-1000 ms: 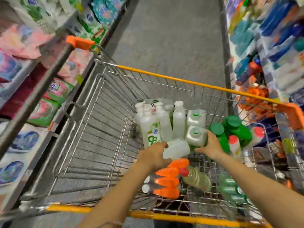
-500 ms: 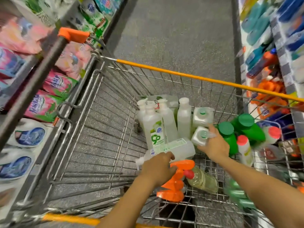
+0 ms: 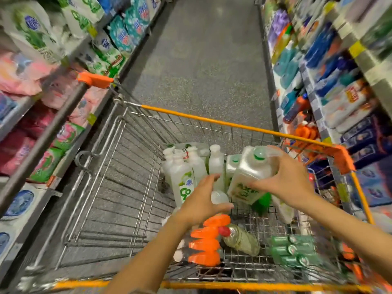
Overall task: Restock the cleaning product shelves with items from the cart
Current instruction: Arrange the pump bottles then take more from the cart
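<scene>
Clasping a half-hidden white bottle (image 3: pixel 219 197), the left hand (image 3: pixel 201 201) sits beside the right hand (image 3: pixel 286 184) gripping a pump bottle (image 3: pixel 251 172).

Cart (image 3: pixel 212 122) between left shelves (image 3: pixel 70 143) and right shelves (image 3: pixel 318 115), upright bottles (image 3: pixel 182 177) at its far end, spray bottles (image 3: pixel 204 244) lying nearer

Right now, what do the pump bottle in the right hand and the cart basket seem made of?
The square whitish pump bottle in the right hand: translucent plastic, faintly glossy; light passes through it. The wire cart basket: silvery metal rods with a dull shine; its orange rim is probably plastic-coated.
</scene>
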`<state>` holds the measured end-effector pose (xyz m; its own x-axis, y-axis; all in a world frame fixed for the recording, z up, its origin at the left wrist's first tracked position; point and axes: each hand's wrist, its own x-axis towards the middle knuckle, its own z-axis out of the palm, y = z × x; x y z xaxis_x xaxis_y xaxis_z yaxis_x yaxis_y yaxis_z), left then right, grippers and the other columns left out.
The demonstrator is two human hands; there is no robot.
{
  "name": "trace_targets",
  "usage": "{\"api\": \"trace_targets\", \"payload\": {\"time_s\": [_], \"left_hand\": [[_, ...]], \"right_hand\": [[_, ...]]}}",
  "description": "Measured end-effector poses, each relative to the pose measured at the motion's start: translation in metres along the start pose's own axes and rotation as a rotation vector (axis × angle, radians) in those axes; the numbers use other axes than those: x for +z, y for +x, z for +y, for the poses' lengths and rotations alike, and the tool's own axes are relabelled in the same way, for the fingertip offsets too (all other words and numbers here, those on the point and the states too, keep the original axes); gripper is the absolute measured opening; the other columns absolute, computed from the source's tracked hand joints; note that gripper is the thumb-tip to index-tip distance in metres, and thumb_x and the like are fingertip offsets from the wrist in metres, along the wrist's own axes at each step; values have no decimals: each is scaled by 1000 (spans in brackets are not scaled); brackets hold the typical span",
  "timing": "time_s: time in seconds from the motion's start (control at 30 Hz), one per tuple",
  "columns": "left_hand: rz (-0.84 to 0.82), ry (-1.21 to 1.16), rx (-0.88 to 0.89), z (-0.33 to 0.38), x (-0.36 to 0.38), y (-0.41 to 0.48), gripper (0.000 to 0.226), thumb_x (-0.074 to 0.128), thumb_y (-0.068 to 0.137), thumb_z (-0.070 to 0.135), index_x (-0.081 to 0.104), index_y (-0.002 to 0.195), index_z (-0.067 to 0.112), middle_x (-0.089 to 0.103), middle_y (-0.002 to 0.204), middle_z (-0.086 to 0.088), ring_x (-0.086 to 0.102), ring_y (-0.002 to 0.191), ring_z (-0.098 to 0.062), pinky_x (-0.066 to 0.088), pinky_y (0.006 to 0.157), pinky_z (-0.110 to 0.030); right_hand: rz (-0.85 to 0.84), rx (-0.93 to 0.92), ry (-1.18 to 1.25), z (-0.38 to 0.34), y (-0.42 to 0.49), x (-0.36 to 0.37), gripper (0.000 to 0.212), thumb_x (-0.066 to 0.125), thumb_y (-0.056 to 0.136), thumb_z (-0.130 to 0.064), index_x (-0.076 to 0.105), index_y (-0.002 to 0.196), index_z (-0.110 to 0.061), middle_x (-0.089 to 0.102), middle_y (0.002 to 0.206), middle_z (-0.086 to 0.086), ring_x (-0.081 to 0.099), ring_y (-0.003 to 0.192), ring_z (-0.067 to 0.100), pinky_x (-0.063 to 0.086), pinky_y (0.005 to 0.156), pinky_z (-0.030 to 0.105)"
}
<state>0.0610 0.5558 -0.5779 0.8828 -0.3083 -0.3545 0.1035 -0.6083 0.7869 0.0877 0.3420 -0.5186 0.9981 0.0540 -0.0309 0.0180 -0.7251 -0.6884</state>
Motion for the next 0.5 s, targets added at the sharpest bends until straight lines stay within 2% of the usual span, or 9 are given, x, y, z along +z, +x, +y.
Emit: {"api": "trace_targets", "payload": {"time_s": [0.03,0.1,0.17,0.2,0.27,0.33,0.4,0.47,0.5], "left_hand": [[6,-83,17,8,-4,3,91,78,76,40,25,148,24,30,148,7,37,129,-11,36,104,-26],[-8,-216,53,27,-13,4,104,82,66,48,21,149,31,25,153,11,33,136,-10,36,109,-35],[-44,-335,121,42,-19,2,102,87,59,49,30,142,41,38,148,11,40,134,-8,43,107,-39],[-58,-408,165,50,-21,-2,93,88,58,43,37,135,44,50,139,11,49,128,-7,48,101,-35],[-24,-572,217,65,-20,-18,77,86,55,31,49,123,38,66,118,10,62,112,-11,54,87,-29],[63,-695,219,72,-15,-34,71,85,52,31,55,116,29,71,109,3,68,103,-16,55,80,-30],[110,-786,211,74,-10,-47,71,84,52,34,57,117,22,72,108,-2,68,102,-21,55,79,-33],[126,-855,168,75,-9,-57,78,88,49,41,59,117,16,71,111,-7,68,103,-27,55,83,-39],[129,-879,148,76,-10,-62,84,90,47,47,59,118,13,70,112,-10,67,104,-29,55,86,-42]], "right_hand": [[-6,-30,38,-15,-3,-17,75,84,44,-58,58,112,-39,66,106,-14,62,95,7,51,82,33],[-13,-88,114,-44,-9,-47,68,88,41,-48,56,100,-46,65,97,-24,61,88,-10,50,76,21],[-60,-140,202,-70,-12,-71,70,90,40,-48,58,102,-44,65,100,-23,60,90,-14,47,75,12],[-87,-169,267,-79,-13,-80,75,91,41,-50,61,108,-37,68,105,-17,62,96,-9,48,81,13],[-100,-198,439,-90,-14,-89,82,90,43,-50,62,117,-29,69,114,-8,64,107,6,52,89,27],[-112,-165,628,-91,-20,-86,86,86,44,-59,58,122,-35,67,120,-9,62,113,12,53,91,31],[-188,-95,740,-84,-36,-71,98,83,47,-65,47,134,-39,62,129,-9,59,119,13,53,92,34],[-249,-79,762,-79,-57,-50,104,85,53,-60,38,142,-33,59,132,-4,59,120,18,53,93,41],[-229,-77,776,-79,-69,-40,104,85,54,-58,37,143,-29,61,131,-2,60,119,19,54,92,41]]}}
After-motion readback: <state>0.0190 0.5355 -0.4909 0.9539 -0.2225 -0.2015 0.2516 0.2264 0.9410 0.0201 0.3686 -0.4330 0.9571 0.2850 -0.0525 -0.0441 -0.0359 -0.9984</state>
